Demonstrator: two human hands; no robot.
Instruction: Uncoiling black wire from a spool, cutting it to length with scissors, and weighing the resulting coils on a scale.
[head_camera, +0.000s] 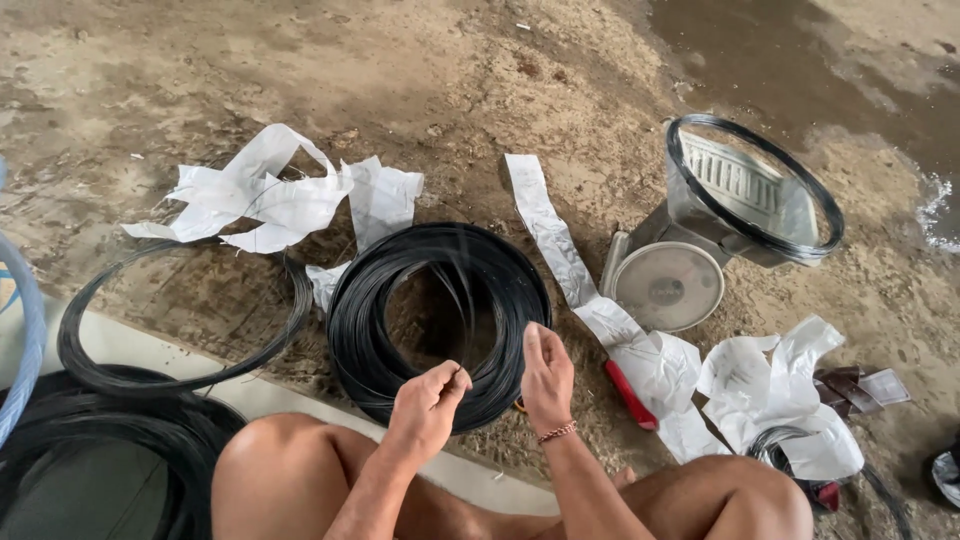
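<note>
A thick coil of black wire (370, 300) lies on the dirt ground in front of my knees. My left hand (428, 403) hovers over its near edge, fingers pinched on thin strands of the wire that rise from the coil. My right hand (546, 378), with a bead bracelet at the wrist, is raised beside it at the coil's right edge, fingers together and upright, touching the same strands.
A thinner black wire loop (150, 370) lies at left, more coils at bottom left. Torn white paper (270, 195) is scattered around. A grey overturned bin with a wire ring (760, 190) stands at right. A red-handled tool (630, 395) lies under paper.
</note>
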